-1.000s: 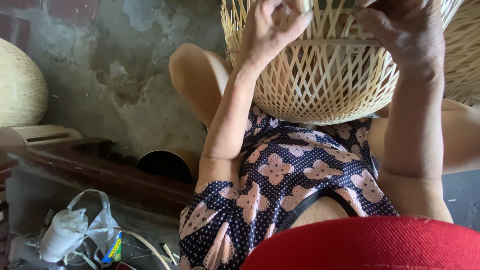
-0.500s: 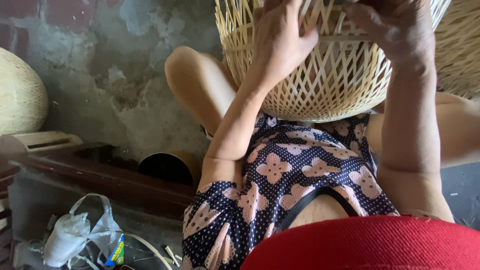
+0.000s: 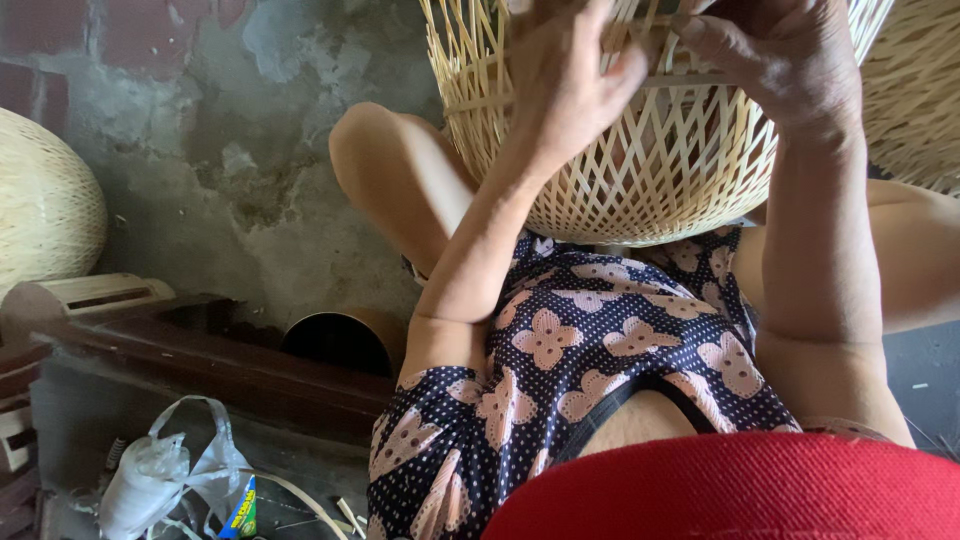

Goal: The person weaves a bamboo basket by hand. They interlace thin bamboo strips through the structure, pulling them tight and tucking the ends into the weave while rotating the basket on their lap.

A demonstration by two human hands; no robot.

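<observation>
Open-weave bamboo basket [image 3: 640,160] propped on lap, rim towards the weaver.
Left hand [image 3: 570,90] spread flat, bracing the wall; right hand [image 3: 780,70] pinches a rim strip.

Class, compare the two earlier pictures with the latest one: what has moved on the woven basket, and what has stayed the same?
The left hand has slid from the upper wall, fingers up, down across the bamboo basket, fingers now pointing toward the right hand. The right hand stays gripping near the top edge. The basket stays on the lap, and the white plastic bag and dark tube on the floor have not moved.
</observation>
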